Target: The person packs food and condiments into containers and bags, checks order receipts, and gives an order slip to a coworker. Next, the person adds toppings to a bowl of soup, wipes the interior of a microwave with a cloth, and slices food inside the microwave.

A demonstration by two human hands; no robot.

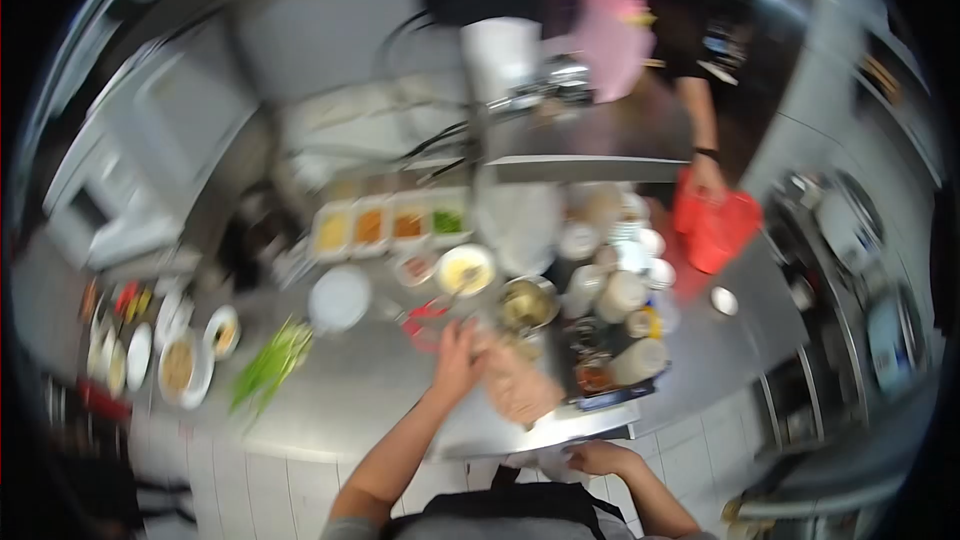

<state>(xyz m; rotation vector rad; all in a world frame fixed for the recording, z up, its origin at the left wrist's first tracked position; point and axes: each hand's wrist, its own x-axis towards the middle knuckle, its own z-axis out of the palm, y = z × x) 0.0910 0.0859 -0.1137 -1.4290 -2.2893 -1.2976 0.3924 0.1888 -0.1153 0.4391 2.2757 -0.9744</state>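
My left hand (458, 358) is over the steel counter, its blurred fingers closed at the upper left edge of a plastic bag (520, 387) of pinkish contents, perhaps raw meat. Just beyond the fingertips lies a red-handled item (428, 320), too smeared to name. Close to my waist, below the counter's front edge, my right hand (600, 458) has curled fingers at a pale, see-through piece of plastic (553, 462). A metal bowl (528, 304) and a white bowl of yellow food (466, 270) with a spoon stand past the bag.
Bottles and jars (622, 295) crowd the counter right of the bag. Green stalks (275, 362), a white round lid or plate (340, 298) and trays of chopped food (408, 227) are to the left. Across the counter, another person's hand (708, 182) touches a red bag (715, 228).
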